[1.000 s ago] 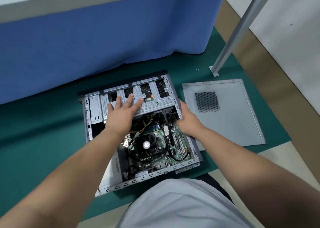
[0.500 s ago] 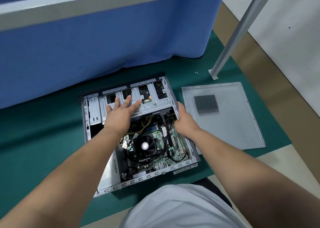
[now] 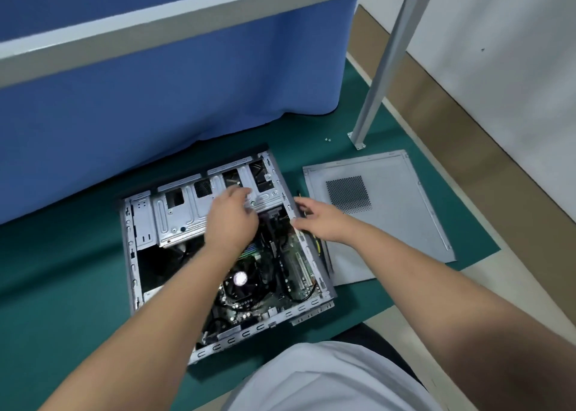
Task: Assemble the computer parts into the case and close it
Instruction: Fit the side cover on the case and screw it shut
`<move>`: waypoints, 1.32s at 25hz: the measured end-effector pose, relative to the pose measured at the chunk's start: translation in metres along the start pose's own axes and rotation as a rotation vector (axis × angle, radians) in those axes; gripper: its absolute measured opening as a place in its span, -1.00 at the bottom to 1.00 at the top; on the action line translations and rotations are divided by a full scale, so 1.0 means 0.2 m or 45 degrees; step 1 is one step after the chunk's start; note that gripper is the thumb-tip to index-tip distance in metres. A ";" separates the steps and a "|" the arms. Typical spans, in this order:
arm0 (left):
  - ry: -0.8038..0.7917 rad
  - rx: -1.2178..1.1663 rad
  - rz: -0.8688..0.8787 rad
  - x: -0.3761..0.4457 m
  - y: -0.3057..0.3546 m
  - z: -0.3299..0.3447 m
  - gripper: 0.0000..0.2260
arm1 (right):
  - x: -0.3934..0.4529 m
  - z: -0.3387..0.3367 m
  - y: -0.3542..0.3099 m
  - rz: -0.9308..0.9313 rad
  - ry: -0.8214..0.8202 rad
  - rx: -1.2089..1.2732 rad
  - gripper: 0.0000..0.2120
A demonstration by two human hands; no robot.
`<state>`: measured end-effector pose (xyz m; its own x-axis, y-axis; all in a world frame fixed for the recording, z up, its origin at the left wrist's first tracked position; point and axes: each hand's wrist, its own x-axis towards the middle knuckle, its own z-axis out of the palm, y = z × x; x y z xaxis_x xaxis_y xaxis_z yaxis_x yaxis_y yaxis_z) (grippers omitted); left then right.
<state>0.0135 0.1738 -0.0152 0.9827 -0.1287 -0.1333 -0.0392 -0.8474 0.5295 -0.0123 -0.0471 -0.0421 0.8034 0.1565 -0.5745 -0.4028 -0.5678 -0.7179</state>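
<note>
So the open computer case is lying on its side on a green mat on the floor, guts facing up, right in front of the person's knees. Its long axis runs from near the person away toward the blue cloth hanging off the table, tilted a bit to the right, with the drive cage at the far end and the slotted rear edge closest. Inside you can see the motherboard with a round CPU fan and a bunch of black cables. The side panel is off, lying flat on the mat just to the right of the case, vent grid up, its near-left corner tucked against the case wall. Further back there's a grey table leg bolted down, with two tiny screws beside its foot. The left forearm crosses right over the middle of the case and hides part of the board. The left hand hovers at the cage's near edge, blurry, fingers bent loosely, and I can't tell if it's holding anything. The right hand is at the case's right wall, thumb and fingers spread apart, tips by the rim, nothing gripped.
</note>
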 end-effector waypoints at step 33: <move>-0.848 -0.676 -0.814 -0.15 0.70 0.88 -0.77 | -0.42 -1.01 1.14 0.495 0.484 0.651 -0.63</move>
<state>-0.0530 -0.0310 -0.0841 0.4891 -0.1312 -0.8623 0.6911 -0.5448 0.4749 -0.0828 -0.3534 -0.0784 0.6204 -0.3216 -0.7153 -0.7679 -0.0638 -0.6374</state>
